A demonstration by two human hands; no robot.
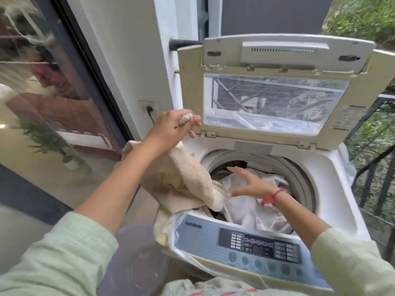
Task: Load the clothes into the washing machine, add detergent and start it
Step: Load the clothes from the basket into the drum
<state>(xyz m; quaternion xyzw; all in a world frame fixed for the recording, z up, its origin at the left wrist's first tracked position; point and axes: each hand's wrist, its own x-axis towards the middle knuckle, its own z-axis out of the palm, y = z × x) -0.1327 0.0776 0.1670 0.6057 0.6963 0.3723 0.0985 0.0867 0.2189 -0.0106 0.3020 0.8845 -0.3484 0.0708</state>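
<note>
You are partway through step 1 of 3, the loading; the washing machine (346, 214) stands with its lid (275, 60) tipped up and back, and the drum (299, 174) already holds a heap of white clothes (252, 210) that comes up near its rim.

Your left hand (177, 124) is raised above the machine's left rear corner, fingers curled tight round a bunched end of a cream cloth (181, 184); the cloth hangs down from that grip under your forearm, 1 fold reaches over the drum's left edge beside the white clothes, and another part trails down outside the machine's front-left corner, so it is only half in.

Your right hand (248, 185) hovers over the white clothes inside the opening, palm toward the cream cloth, fingers straight and spread apart, holding nothing.

A lilac tub (136, 263) sits low beside the machine; it is too blurred to tell whether more laundry waits in it.

By my reading 2 steps are not yet begun: no detergent is in view, and nothing touches the control panel (213, 233); the lid must also come down before the start.
</note>
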